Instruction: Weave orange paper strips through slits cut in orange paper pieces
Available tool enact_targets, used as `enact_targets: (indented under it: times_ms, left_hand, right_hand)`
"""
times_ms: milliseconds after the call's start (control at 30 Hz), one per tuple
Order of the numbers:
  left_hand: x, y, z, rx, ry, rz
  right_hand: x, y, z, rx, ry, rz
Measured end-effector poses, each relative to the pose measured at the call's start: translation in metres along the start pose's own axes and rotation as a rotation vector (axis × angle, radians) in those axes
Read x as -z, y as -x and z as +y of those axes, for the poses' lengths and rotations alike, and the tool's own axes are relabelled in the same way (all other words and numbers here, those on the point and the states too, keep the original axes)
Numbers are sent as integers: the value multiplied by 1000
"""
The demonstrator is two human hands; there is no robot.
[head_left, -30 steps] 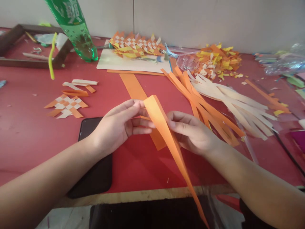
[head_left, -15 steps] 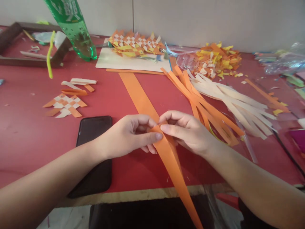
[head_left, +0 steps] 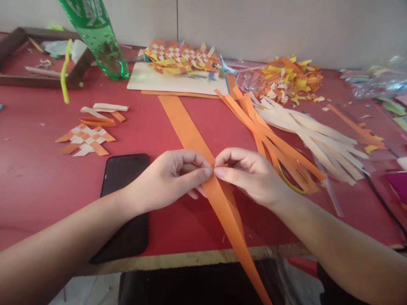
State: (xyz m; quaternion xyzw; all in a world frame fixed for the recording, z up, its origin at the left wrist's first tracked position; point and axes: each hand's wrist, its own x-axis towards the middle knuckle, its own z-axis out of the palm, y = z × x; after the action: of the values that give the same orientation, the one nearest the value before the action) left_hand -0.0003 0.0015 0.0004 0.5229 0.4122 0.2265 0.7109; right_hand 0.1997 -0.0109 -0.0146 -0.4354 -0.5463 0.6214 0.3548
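Observation:
A long orange paper strip point(head_left: 229, 220) hangs from my fingers and trails down past the table's front edge. My left hand point(head_left: 179, 176) pinches its upper end between thumb and forefinger. Against it, thumb to thumb, my right hand point(head_left: 246, 173) pinches the same end, where a small folded corner shows. Behind the hands, a wide orange paper band point(head_left: 187, 127) lies slantwise on the table. Just right of my right hand is a bundle of narrow orange strips point(head_left: 263, 131), with cream strips point(head_left: 313, 131) beyond it.
A black phone point(head_left: 127, 212) lies under my left forearm. A woven paper fish point(head_left: 87, 139) rests at left. Behind stand a green bottle point(head_left: 106, 46) and a dark wooden frame point(head_left: 19, 78). White card point(head_left: 165, 82) bears more woven fish; paper scraps point(head_left: 289, 80) are heaped at back right.
Both hands have lowered and drawn together at the strip's upper end. My left hand has shifted right, its thumb moving onto the strip. The strip's raised end has come down.

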Motion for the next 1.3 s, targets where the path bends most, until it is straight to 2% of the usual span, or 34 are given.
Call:
enact_targets:
  times_ms: [367,1033,1167,1300]
  left_hand:
    - [-1,0,2,8,11,25]
    - [-1,0,3,-32,42,85]
    - [-1,-1,3,-29,39,96]
    - [0,-1,2,-40,69,121]
  right_hand:
    - [-3,2,-2,125,109,33]
    - [-6,3,-3,210,163,119]
    - [-5,4,-3,188,137,141]
    - [-4,3,-3,79,24,64]
